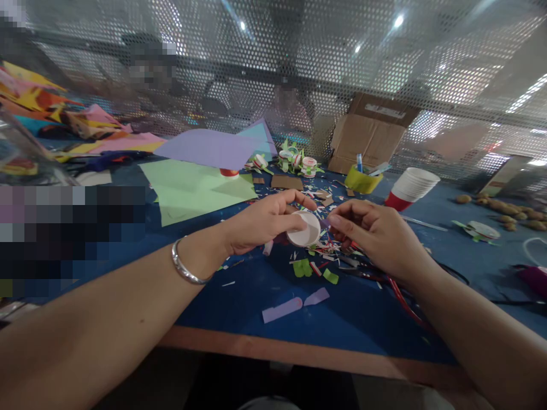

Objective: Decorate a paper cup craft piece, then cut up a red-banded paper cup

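Observation:
My left hand is closed on a small white paper cup piece, its thumb inside the rim and its opening facing me. Close to the right side of the cup, my right hand pinches a small purple paper piece between thumb and fingertips. Whether that piece touches the cup I cannot tell. Below the hands lie cut purple paper strips and green paper scraps. Scissors rest on the blue table just under my right hand, partly hidden by it.
Green and purple paper sheets lie at the back left. Several paper-cup figures stand behind the scraps. Stacked white cups, a yellow-green holder and a cardboard box are at the back right. A perforated metal screen rises behind.

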A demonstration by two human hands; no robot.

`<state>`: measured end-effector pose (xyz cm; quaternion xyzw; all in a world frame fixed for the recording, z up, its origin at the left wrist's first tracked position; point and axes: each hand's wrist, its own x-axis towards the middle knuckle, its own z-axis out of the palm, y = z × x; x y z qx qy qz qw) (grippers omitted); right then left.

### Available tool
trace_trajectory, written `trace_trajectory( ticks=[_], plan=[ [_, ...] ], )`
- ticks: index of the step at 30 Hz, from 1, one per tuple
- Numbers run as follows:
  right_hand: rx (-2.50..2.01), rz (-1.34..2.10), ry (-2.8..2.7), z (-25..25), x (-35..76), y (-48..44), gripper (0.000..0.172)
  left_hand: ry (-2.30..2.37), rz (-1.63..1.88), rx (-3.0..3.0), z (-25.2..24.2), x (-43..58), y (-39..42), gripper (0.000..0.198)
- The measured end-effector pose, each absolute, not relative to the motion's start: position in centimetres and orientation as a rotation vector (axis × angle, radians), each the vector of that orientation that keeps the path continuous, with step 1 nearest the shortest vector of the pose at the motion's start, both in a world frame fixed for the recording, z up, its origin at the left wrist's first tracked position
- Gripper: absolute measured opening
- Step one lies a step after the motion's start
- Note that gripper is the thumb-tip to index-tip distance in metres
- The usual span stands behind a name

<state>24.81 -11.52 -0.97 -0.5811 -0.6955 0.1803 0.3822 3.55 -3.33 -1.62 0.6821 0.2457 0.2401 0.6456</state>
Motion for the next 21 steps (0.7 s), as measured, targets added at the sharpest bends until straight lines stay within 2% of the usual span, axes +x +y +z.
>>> trace_trajectory(
  ticks=[6, 12, 15, 21],
  plan=[
    [-1.494, 0.616, -1.737, -1.1, 25.1, -11.5, 0.028, 0.574, 0.517, 1.571, -1.4, 3.5, -3.4, 0.028],
    [-1.506, 0.273, -1.751, -1.4, 25.1, -11.8, 0.019, 0.592, 0.475, 1.541, -1.5, 3.4, -3.3, 0.032],
    [-1.438, 0.245, -1.796, -1.4, 24.6, -12.1, 0.018, 0.598, 0.470, 1.504, -1.4, 3.4, -3.2, 0.034],
    [-1.397, 0.044, -1.903, -1.4, 23.5, -12.7, 0.024, 0.718, 0.529, 1.401, -0.9, 3.8, -3.2, 0.041]
  ],
)
